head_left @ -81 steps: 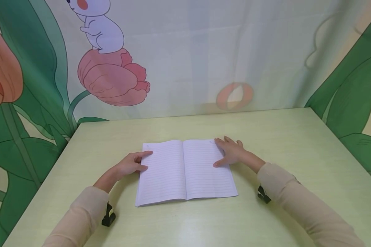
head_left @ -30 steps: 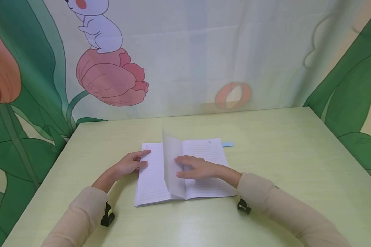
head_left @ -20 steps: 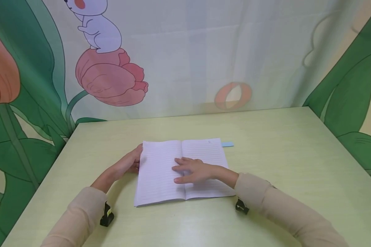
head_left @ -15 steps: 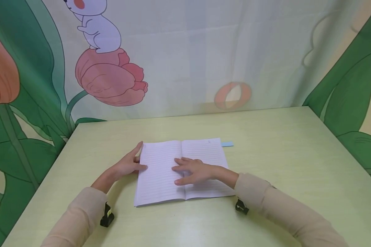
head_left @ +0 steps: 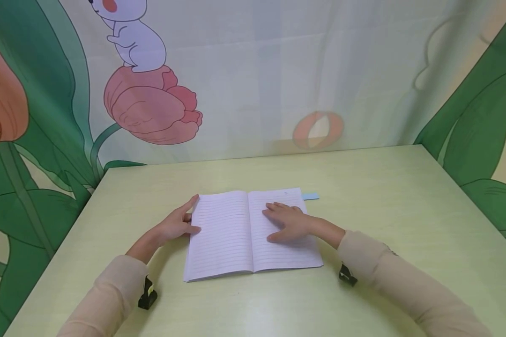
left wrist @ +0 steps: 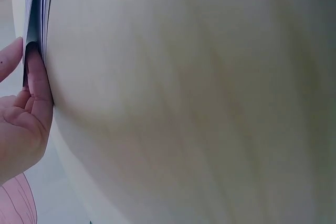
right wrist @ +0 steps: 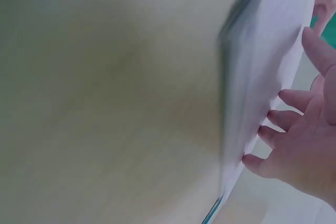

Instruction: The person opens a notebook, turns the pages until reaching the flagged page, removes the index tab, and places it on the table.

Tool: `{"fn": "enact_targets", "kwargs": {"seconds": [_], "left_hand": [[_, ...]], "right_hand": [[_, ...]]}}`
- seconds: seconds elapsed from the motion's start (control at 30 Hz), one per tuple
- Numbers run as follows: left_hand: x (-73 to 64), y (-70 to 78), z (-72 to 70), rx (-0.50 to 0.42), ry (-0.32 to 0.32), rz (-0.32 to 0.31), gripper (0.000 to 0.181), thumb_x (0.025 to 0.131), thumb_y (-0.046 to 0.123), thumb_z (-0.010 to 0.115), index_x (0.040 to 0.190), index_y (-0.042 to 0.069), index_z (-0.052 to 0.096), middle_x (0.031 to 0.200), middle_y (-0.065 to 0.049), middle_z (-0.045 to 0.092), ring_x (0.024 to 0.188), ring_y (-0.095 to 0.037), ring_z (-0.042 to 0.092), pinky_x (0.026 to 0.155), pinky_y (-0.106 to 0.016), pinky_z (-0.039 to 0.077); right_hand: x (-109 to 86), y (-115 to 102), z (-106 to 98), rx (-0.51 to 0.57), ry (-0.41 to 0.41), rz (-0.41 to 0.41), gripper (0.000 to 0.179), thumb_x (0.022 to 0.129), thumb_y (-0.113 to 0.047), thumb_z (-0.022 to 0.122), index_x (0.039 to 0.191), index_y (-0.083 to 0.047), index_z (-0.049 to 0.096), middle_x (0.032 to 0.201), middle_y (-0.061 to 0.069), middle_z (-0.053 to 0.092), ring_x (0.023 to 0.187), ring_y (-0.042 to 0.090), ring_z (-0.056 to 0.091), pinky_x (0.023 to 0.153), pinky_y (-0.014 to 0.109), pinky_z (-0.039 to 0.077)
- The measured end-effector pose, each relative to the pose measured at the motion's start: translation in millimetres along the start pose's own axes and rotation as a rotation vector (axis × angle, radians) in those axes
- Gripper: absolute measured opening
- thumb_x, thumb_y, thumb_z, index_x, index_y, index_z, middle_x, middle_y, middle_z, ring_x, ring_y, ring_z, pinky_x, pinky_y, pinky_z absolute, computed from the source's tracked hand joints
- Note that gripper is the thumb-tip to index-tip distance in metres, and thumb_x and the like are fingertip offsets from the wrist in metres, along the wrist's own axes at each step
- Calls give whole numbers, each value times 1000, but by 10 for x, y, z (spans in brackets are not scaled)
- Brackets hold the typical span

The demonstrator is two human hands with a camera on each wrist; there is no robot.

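Note:
An open notebook (head_left: pixel 221 245) with ruled white pages lies on the table, its fold running down the middle. At its left edge my left hand (head_left: pixel 173 227) holds the leaves, thumb on top of the left page. In the left wrist view, fingers of the left hand (left wrist: pixel 29 114) reach in among the page edges (left wrist: pixel 46 19). My right hand (head_left: pixel 293 223) lies over the right page with spread fingers. The right wrist view shows the fingertips of the right hand (right wrist: pixel 310 140) touching the page (right wrist: pixel 270 51). A light blue tab (head_left: pixel 310 196) sticks out at the top right.
The pale wooden table (head_left: pixel 379 196) extends around the notebook on every side. A printed curtain (head_left: pixel 236 84) with flowers and a white animal hangs behind it. Black devices are on both wrists, the left device (head_left: pixel 147 295) and right device (head_left: pixel 347 275).
A raised leaf has gone over onto the left side. My right hand has moved from the fold to the right page. My left index finger has shifted to the page's upper left corner.

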State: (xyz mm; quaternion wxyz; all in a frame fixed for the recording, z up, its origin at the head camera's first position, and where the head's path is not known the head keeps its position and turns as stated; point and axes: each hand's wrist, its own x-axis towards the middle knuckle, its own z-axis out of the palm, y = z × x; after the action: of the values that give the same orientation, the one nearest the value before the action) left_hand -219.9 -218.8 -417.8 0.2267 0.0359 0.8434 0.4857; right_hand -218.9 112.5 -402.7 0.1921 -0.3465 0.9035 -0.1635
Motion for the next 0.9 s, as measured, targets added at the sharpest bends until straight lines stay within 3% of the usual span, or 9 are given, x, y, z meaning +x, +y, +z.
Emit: {"fn": "enact_targets", "kwargs": {"seconds": [0.23, 0.47, 0.9], "left_hand": [[1, 4, -1, 22, 13, -9, 90, 83, 2, 63, 148, 21, 4, 125, -25, 48, 90, -23, 56, 77, -28, 45], [-18, 20, 4, 40, 14, -8, 89, 83, 3, 64, 148, 20, 5, 124, -24, 49, 89, -22, 56, 77, -28, 44], [-20, 30, 8, 27, 16, -14, 88, 83, 3, 63, 148, 20, 6, 117, -21, 54, 85, -21, 57, 74, -28, 44]], "right_hand": [[-46, 288, -90, -82, 73, 132, 80, 83, -44, 60, 141, -2, 28, 148, 19, 19, 135, 36, 13, 97, 64, 13], [-94, 467, -155, -95, 107, 244, 93, 78, -52, 62, 142, 2, 21, 147, 22, 17, 134, 38, 10, 96, 66, 11], [-102, 513, -181, -87, 128, 254, 96, 77, -50, 66, 142, 5, 20, 146, 21, 21, 135, 37, 12, 97, 65, 10]]}}
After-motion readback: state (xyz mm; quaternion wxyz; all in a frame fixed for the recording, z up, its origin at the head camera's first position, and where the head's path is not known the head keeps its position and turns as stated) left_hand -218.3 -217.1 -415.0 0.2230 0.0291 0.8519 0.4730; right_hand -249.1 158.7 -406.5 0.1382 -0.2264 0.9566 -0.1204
